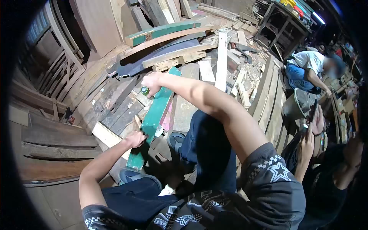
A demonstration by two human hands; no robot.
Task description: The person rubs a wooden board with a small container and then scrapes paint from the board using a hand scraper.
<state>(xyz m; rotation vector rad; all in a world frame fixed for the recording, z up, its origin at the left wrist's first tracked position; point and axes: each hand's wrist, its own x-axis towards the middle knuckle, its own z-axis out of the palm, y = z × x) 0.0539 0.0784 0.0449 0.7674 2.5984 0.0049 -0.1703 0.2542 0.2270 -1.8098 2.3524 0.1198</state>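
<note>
A long green-painted board lies slanted in front of me, with its near end between my feet. My right hand is closed around a green object whose round end sticks out, over the board's far part; its kind is unclear. My left hand is closed at the left edge of the board's near part, with the fingers curled over it. Part of that grip is hidden, and a small dark spot shows by the fingertips.
Scrap planks and a pale plank lie ahead. A handsaw rests on wood. Another green beam lies at the back. To the right, a person crouches near a bucket; another person's hands hold a dark phone-like object.
</note>
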